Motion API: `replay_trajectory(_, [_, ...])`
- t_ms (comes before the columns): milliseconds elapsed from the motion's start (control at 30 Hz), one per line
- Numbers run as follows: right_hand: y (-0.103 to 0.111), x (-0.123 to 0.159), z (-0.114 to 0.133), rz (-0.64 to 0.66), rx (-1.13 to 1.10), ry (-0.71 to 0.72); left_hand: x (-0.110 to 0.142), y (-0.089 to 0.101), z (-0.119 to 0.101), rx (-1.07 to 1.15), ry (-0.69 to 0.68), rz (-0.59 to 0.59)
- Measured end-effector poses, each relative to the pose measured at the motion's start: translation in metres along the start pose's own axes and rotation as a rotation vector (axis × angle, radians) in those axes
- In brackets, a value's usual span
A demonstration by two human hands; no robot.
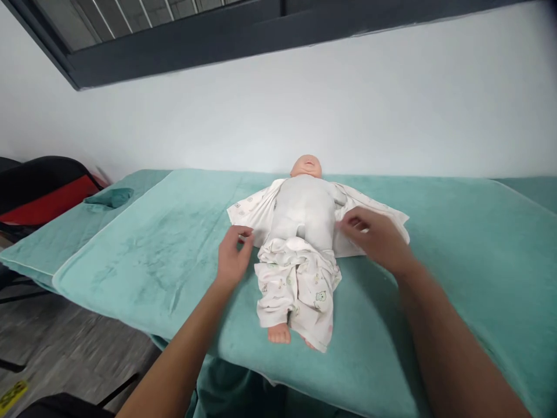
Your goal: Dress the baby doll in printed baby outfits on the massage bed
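The doll [300, 203] is lying face-up on the green bed [139, 255] — trousers [315, 290] bunching around its thighs. The left hand [235, 254] is curling beside it; the right hand [374, 237] is curling over the open shirt [256, 212] — whether pinching, unclear.

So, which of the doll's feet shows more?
The foot on the picture's left: its toes stick out of the trousers, which hide most of the other foot.
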State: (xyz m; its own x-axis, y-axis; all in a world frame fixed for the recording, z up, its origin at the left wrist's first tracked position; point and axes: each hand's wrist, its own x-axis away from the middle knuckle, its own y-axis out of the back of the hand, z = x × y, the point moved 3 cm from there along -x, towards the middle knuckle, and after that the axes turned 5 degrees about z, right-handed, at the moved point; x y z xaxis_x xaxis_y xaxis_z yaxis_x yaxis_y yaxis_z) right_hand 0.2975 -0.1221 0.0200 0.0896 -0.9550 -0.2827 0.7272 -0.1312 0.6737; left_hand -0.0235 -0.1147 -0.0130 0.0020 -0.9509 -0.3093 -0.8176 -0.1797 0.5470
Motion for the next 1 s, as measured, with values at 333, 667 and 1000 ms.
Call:
replay_trajectory(333, [-0.027,0.03,0.032,0.431,-0.218,0.257,0.003,-0.001,-0.008,0.58,0.052,0.621])
replay_trajectory(667, [-0.052,0.068,0.013,-0.2,-0.259,0.226,0.004,-0.008,0.0,0.579,0.061,0.838])
replay_trajectory(1000, [-0.053,0.033,0.005,-0.211,-0.246,-0.015,-0.021,-0.023,-0.019,0.442,-0.16,0.429])
